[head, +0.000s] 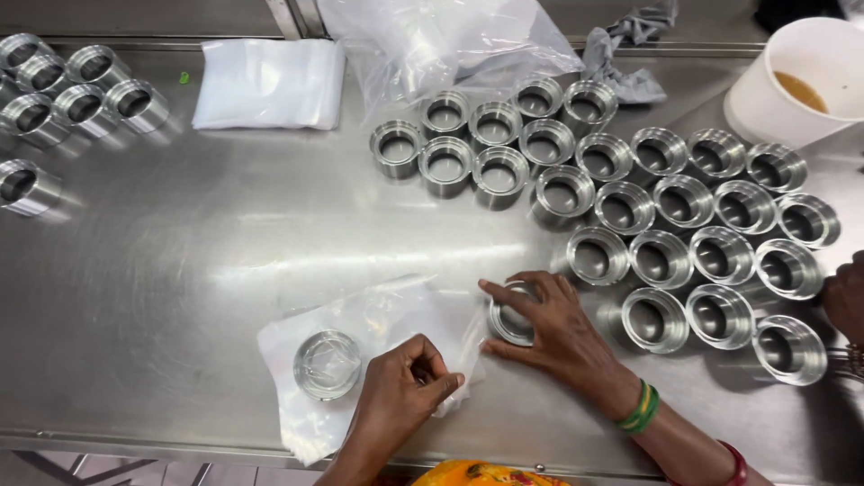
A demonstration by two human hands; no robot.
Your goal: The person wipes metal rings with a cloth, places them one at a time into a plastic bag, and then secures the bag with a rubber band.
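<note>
My left hand (396,396) pinches the edge of a clear plastic bag (297,378) lying flat on the steel table (180,261) near its front edge. One metal ring (326,364) sits inside that bag, left of the hand. My right hand (549,328) grips a second shiny metal ring (510,317) at the bag's right-hand mouth, fingers wrapped around its rim. Green bangles show on my right wrist.
Several identical metal rings (630,207) stand in rows across the middle and right of the table, more at the far left (72,90). A stack of flat bags (268,83), a loose plastic sheet, a grey cloth and a white bucket (801,81) lie along the back. Another person's hand (846,297) enters at the right edge.
</note>
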